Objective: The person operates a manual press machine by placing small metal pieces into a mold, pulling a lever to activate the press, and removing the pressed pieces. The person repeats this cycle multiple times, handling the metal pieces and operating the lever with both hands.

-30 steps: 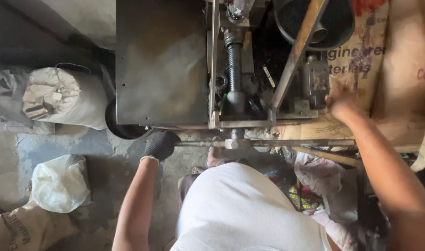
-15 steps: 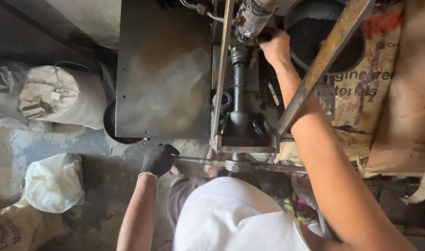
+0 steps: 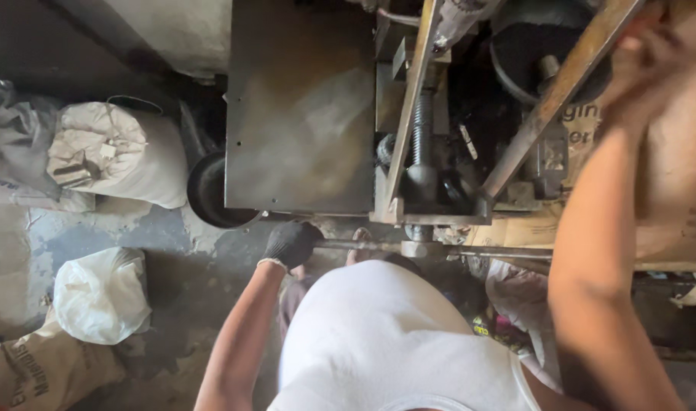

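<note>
My left hand point(image 3: 291, 243), in a black glove, is closed around the left end of a horizontal steel bar point(image 3: 363, 246) at the front of a metal machine point(image 3: 302, 114). My right hand point(image 3: 645, 65) is raised at the upper right, blurred, in front of a brown printed sack point(image 3: 691, 152); whether it holds anything cannot be made out. A threaded screw shaft point(image 3: 422, 129) runs down the machine's middle to the bar. My white shirt fills the lower centre.
Stuffed sacks point(image 3: 116, 148) and a white bag point(image 3: 100, 293) lie on the concrete floor at the left. A black round pan point(image 3: 211, 194) sits under the machine's left corner. A rusty diagonal steel strut point(image 3: 553, 99) crosses the machine on the right. Cloth scraps point(image 3: 515, 297) lie below.
My right hand has come away from the top of the screw shaft and swung to the upper right. The gloved left hand has stayed on the bar.
</note>
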